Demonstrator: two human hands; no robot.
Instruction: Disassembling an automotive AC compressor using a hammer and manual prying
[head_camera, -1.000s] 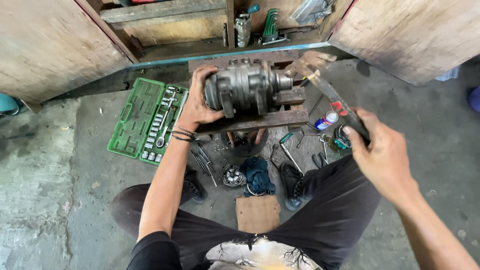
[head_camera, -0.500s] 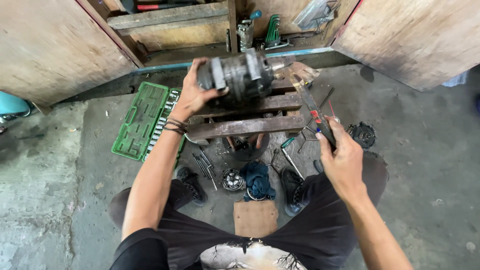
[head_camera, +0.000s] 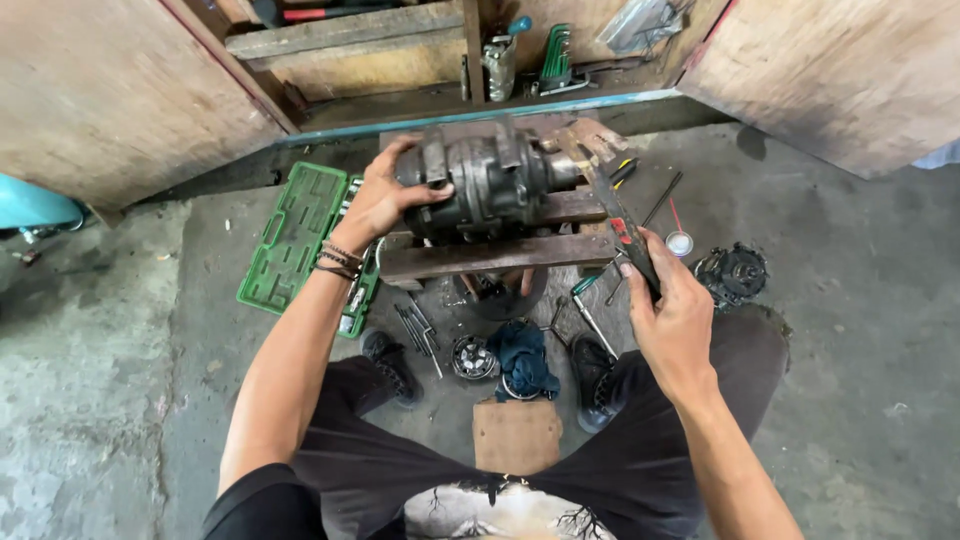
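**benchrat:** Since half a second back the right hand (head_camera: 672, 322) has slid in toward the body and sits lower, over the right thigh. It's clenched round the handle of a long dark tool (head_camera: 622, 225), looks like pliers or a wrench, can't tell which, with red marks on the grip. The tool angles up and left, and its tip is at the shaft end of the unit. Left hand (head_camera: 383, 197) hasn't really gone anywhere.

**oilyrag:** What's the left doing exactly?

**benchrat:** Arm stretched straight out, bracelets on the wrist, palm and fingers wrapped over the left end of the compressor body (head_camera: 487, 175), gripping it. That's one grey cast-metal unit, grimy, ribbed and roughly cylindrical, lying on its side on a low wooden stand (head_camera: 480, 255) made of dark planks, right in front of an open wooden cabinet (head_camera: 130, 90).

**oilyrag:** Count the floor junk for me.

**benchrat:** One green socket set case (head_camera: 300, 235), lid open, left of the stand. One round pulley-like part (head_camera: 473, 357) and one blue rag (head_camera: 522, 357) between the two black shoes. One toothed round part (head_camera: 733, 272) near the right knee. One small round white cap (head_camera: 679, 243). One square of cardboard (head_camera: 516, 436) between the legs. A few loose rods by the left shoe, too jumbled to count.
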